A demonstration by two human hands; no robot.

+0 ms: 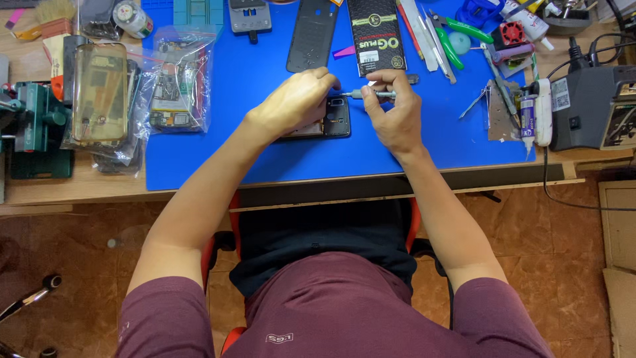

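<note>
From the head camera, the left hand (296, 101) rested with curled fingers on an opened black phone (329, 119) that lay on the blue mat (252, 146) covering the tabletop, pinning it in place. The right hand (392, 109) was clenched around a small screwdriver (371, 95), held almost level with its tip pointing left at the phone's upper corner, just beside the left fingertips. A detached back cover (311, 34) and a dark flat package (376, 36) lay farther up the mat, with bagged phone parts (180, 83) to the left.

Bare blue mat (252, 132) beside bagged parts (180, 79)
</note>
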